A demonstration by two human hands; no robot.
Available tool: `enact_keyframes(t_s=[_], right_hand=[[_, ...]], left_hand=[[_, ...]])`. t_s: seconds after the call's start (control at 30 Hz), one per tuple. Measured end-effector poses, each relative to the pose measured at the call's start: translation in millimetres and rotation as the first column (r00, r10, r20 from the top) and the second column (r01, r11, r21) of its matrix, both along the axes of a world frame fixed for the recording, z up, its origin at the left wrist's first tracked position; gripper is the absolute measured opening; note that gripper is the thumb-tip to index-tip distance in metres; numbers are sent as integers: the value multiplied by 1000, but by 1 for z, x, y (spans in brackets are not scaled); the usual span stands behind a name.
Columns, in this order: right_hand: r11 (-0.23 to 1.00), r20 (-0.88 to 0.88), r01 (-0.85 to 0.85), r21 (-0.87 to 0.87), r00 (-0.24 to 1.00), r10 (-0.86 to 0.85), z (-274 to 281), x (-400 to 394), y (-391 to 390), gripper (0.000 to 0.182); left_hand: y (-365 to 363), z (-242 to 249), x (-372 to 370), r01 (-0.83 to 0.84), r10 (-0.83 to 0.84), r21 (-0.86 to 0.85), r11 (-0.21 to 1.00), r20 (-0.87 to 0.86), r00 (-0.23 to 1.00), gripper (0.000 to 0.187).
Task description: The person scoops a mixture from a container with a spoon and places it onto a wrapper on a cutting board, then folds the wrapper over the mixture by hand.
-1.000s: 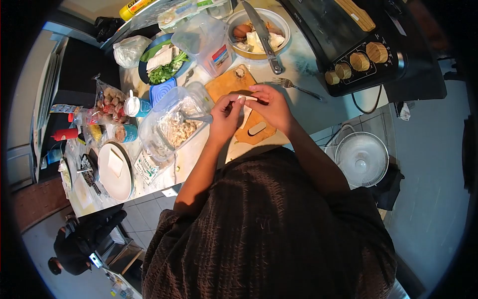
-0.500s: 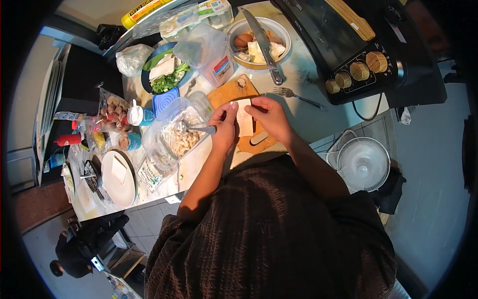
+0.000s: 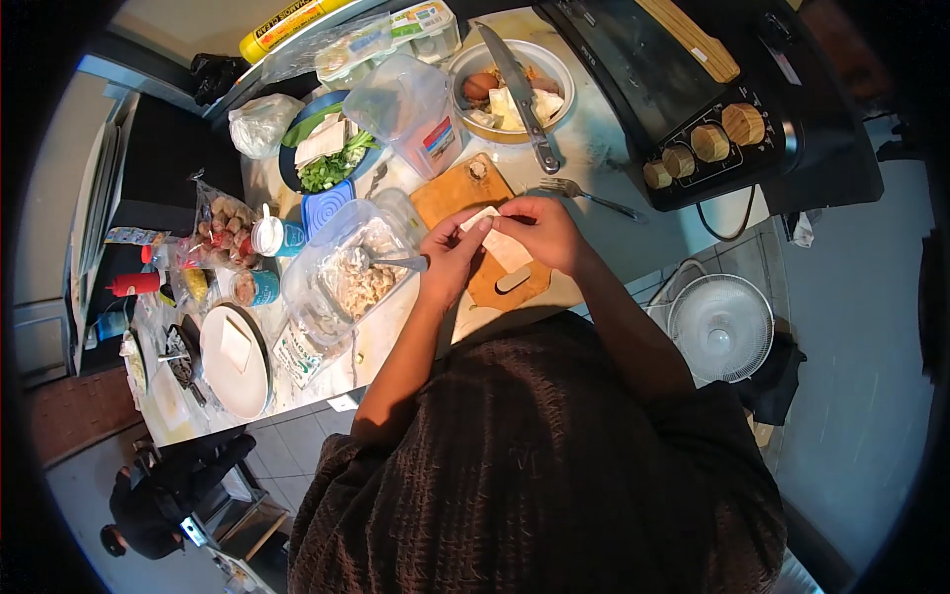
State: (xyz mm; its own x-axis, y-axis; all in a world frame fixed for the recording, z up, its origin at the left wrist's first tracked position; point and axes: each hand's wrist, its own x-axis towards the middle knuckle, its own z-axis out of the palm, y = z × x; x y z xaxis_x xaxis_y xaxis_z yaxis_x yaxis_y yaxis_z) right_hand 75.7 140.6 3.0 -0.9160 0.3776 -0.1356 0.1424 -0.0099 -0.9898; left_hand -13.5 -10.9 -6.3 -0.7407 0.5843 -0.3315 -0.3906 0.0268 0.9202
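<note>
Both my hands hold a thin white wrapper sheet [image 3: 503,246] over a small wooden cutting board [image 3: 473,193]. My left hand [image 3: 447,259] pinches its left corner. My right hand [image 3: 542,230] grips its top edge from the right. The sheet lies tilted across the board. Just left of my left hand stands a clear plastic container [image 3: 341,267] of pale minced filling with a metal spoon [image 3: 391,261] resting in it.
A bowl [image 3: 515,74] with food and a large knife [image 3: 518,81] laid across it sits behind the board; a fork [image 3: 586,192] lies to the right. A black toaster oven [image 3: 712,89] stands at right. A white plate [image 3: 235,361] with one sheet, jars, greens and bags crowd the left.
The white sheet has turned from upright to slanted on the board. My fingertips have come closer together at its upper left corner.
</note>
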Motion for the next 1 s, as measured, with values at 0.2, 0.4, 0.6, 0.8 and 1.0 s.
enact_keyframes(t_s=[0.2, 0.4, 0.6, 0.8, 1.0], right_hand=[[998, -14, -33, -52, 999, 32, 0, 4, 0, 29], [989, 165, -29, -145, 985, 53, 15, 19, 6, 31], [999, 87, -35, -11, 996, 36, 6, 23, 13, 27], [986, 80, 110, -124, 992, -101, 9, 22, 9, 26], [979, 92, 130, -159, 989, -116, 5, 22, 8, 28]], left_hand=[[2, -3, 2, -41, 38, 88, 995, 35, 999, 18], [-1, -14, 1, -71, 45, 227, 971, 119, 992, 21], [-5, -3, 4, 123, -122, 89, 988, -23, 992, 23], [-6, 6, 4, 64, -63, 49, 997, -24, 998, 19], [-5, 5, 4, 105, -105, 11, 994, 18, 994, 20]])
